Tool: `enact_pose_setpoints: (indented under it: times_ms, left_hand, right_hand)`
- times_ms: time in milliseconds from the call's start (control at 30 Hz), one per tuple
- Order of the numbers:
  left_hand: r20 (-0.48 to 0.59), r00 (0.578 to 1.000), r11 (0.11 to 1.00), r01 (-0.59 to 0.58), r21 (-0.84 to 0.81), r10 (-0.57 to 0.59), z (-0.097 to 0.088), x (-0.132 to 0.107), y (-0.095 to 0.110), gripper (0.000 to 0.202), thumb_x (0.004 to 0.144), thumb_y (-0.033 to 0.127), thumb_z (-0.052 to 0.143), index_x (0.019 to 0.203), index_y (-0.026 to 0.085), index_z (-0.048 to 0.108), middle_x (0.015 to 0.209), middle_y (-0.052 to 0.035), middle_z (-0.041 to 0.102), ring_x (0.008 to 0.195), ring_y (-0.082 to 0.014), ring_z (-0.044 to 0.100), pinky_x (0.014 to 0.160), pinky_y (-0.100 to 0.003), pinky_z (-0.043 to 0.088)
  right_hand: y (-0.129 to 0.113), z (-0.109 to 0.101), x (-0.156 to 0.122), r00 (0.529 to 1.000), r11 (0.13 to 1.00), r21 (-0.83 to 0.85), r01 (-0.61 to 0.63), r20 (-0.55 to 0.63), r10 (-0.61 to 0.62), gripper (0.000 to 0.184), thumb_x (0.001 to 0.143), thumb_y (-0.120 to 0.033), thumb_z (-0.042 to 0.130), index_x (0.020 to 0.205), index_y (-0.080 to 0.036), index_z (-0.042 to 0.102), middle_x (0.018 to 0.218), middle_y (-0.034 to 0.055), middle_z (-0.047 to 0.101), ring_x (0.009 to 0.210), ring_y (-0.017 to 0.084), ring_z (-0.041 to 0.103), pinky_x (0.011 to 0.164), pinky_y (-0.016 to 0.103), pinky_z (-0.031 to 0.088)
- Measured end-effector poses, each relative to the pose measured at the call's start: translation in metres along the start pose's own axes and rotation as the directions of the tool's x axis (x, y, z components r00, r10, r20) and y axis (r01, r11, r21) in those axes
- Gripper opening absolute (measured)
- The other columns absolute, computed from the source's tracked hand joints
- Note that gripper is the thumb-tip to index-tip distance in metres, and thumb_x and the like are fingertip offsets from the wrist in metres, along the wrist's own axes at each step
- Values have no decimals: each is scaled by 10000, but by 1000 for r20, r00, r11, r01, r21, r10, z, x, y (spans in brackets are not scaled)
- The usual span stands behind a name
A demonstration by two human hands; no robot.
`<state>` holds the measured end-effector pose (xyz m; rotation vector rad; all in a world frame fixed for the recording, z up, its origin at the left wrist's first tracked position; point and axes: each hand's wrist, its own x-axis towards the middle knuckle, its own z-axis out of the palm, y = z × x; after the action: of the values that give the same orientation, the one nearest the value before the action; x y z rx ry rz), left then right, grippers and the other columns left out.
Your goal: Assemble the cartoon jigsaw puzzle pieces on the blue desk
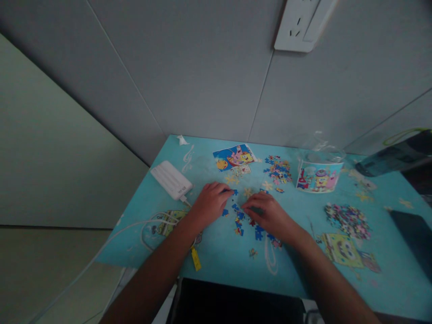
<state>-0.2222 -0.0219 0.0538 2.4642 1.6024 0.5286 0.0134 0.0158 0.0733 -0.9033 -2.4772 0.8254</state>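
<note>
My left hand [213,201] rests low over the table, its fingers drawn together at a small blue jigsaw puzzle piece [235,192]. Across from it, my right hand [266,210] has its thumb and fingertips pinched beside the loose blue pieces [239,215]; whatever is between them is too small to make out. A joined blue cluster [259,233] lies under the right wrist, partly covered by it. Behind the hands is a picture card [238,156] with yellow and pink cartoon figures on blue.
Puzzle pieces form a back pile [278,170] and a right pile [349,220]. A clear printed container [319,177] stands near a dark bottle [394,157]. At left, a white power bank [171,179] trails a cable [135,223]. A dark flat device [413,238] lies at right.
</note>
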Motion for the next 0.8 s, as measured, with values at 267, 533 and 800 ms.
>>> enact_pose_setpoints:
  times_ms: [267,533,800]
  left_hand:
    - [54,999,997,-1,77,-3,-6,0,-12,382,928,96,532,1252,271,632,1222,-29,647,1135,-228,544,941,-412,399]
    - [44,999,998,-14,63,11,-5,-1,-20,413,928,74,484,1250,280,640,1222,-29,654,1116,-212,562,952,-406,420]
    - [45,999,999,-15,46,13,-8,0,-17,379,926,87,510,1244,243,644,1200,-45,643,1125,-218,547,967,-399,424]
  right_hand:
    - [5,-4,-1,1000,1000,-19,-23,20,23,131,930,-303,639,983,-278,756,916,29,731,910,215,644,873,365,476]
    - [4,6,-3,996,997,-69,39,79,-34,168,856,-389,737,1000,-304,758,934,31,715,941,225,637,913,398,453]
    - [6,8,-1,998,996,-89,6,60,-1,118,859,-345,735,950,-270,737,923,27,721,930,224,640,891,376,455]
